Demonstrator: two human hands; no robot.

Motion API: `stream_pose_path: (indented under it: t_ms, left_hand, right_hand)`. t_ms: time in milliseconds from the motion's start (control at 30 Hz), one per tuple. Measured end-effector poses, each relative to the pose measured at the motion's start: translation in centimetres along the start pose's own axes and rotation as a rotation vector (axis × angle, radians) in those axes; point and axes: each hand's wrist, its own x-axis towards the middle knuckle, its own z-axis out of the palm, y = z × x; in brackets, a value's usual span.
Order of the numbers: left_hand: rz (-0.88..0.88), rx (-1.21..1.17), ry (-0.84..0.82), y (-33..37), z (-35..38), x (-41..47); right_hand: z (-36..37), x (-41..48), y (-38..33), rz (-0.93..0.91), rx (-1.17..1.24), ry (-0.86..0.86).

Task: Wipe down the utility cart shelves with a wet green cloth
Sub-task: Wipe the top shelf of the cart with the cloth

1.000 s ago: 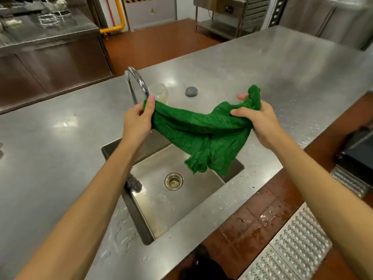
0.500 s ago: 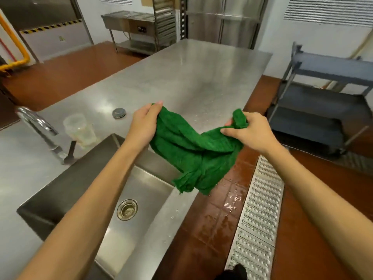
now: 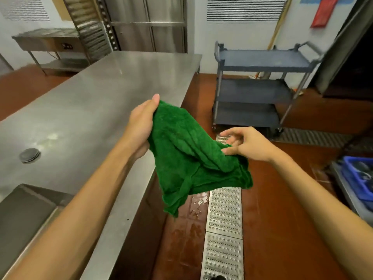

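Cart (image 3: 262, 61) nearer; left hand (image 3: 141, 122) grips, right hand (image 3: 248, 144) pinches green cloth (image 3: 187, 154); floor grate (image 3: 224, 219) between.

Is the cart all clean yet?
Not yet. The green cloth looks wetted, with drips on the floor below it. The left hand and right hand hold it. The cart stands ahead, untouched, so all three shelves are left.

- Open red floor (image 3: 268, 219) is shown leading up to the utility cart (image 3: 262, 60).
- The passage is bounded left by the steel counter (image 3: 96, 98), right by a blue crate (image 3: 359, 174).
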Motion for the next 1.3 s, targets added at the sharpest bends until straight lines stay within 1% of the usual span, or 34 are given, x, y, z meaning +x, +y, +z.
stream_pose_path:
  t_ms: [67,133,200,267,333,400,467,567,733,800,867,933,1000,1100,1167,1200,1300]
  left_hand:
    - [0.006,0.008,-0.050,-0.2,3.2,1.5]
    - [0.021,0.011,-0.072,-0.3,6.2,2.8]
    - [0.041,0.014,-0.082,-0.3,8.5,4.1]
    - [0.059,0.023,-0.085,-0.4,10.4,5.5]
    - [0.075,0.050,-0.083,-0.8,11.9,6.7]
    - [0.107,0.133,-0.093,-1.6,13.4,7.9]
    - [0.140,0.233,-0.117,-2.5,14.9,9.1]
    - [0.149,0.298,-0.154,-3.2,16.8,11.2]
    - [0.182,0.251,-0.195,-2.7,19.2,15.3]
    - [0.194,0.233,-0.269,-2.4,19.8,17.0]
    - [0.180,0.241,-0.391,-2.3,20.3,19.1]
    - [0.176,0.345,-0.501,-2.4,20.7,21.8]
    - [0.222,0.516,-0.575,-2.6,21.0,25.0]
    - [0.289,0.763,-0.707,-2.8,21.8,29.6]
    - [0.348,0.829,-0.771,-3.2,22.3,32.4]
    - [0.417,0.830,-0.763,-3.5,22.6,33.7]
    - [0.624,0.782,-0.614,-4.2,23.2,37.5]
  right_hand:
    - [-2.3,0.2,2.6,0.008,-0.126,-0.011]
    - [-4.1,0.1,4.6,-0.030,-0.230,0.002]
    - [-5.8,0.2,6.5,-0.073,-0.277,0.101]
    - [-7.8,0.3,7.7,-0.108,-0.260,0.257]
    - [-9.9,0.5,8.3,-0.088,-0.161,0.426]
    - [-12.1,0.5,8.5,-0.097,-0.098,0.551]
    - [-13.9,0.8,8.7,-0.099,-0.095,0.616]
    - [-16.1,1.4,9.3,-0.080,-0.069,0.699]
    - [-18.8,3.3,9.8,-0.040,0.071,0.724]
    - [-19.6,4.7,10.2,-0.028,0.095,0.757]
    - [-20.4,6.2,10.6,-0.031,0.102,0.779]
    - [-21.4,8.0,11.0,-0.040,0.112,0.783]
    - [-22.5,9.9,11.4,-0.045,0.126,0.789]
    - [-24.3,12.9,12.0,-0.030,0.035,0.792]
    - [-25.4,14.7,12.2,-0.045,-0.093,0.725]
    - [-25.9,15.5,12.2,-0.049,-0.142,0.658]
    - [-27.3,17.3,11.5,-0.002,-0.269,0.464]
